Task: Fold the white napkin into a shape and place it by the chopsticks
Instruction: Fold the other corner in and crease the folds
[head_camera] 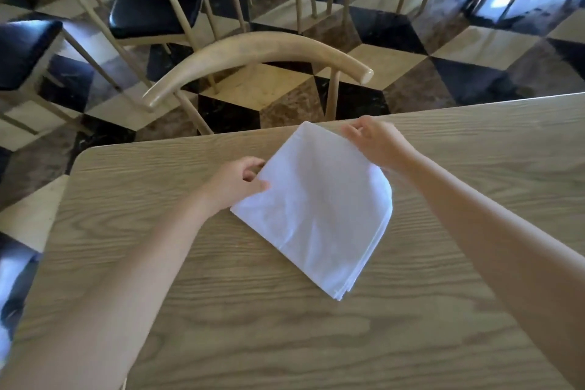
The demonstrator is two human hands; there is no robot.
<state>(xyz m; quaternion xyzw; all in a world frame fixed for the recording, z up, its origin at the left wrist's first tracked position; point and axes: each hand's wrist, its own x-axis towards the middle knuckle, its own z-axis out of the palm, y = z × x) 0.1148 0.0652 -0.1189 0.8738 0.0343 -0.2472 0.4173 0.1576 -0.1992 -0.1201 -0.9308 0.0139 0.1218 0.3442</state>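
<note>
A white napkin, folded into a layered square, lies turned like a diamond on the wooden table, near its far edge. My left hand pinches the napkin's left corner between thumb and fingers. My right hand grips the far right edge near the top corner. The stacked layers show at the near corner. No chopsticks are in view.
A curved wooden chair back stands just beyond the table's far edge. Further chairs with dark seats stand on the chequered floor behind. The table's rounded far left corner lies close to my left hand.
</note>
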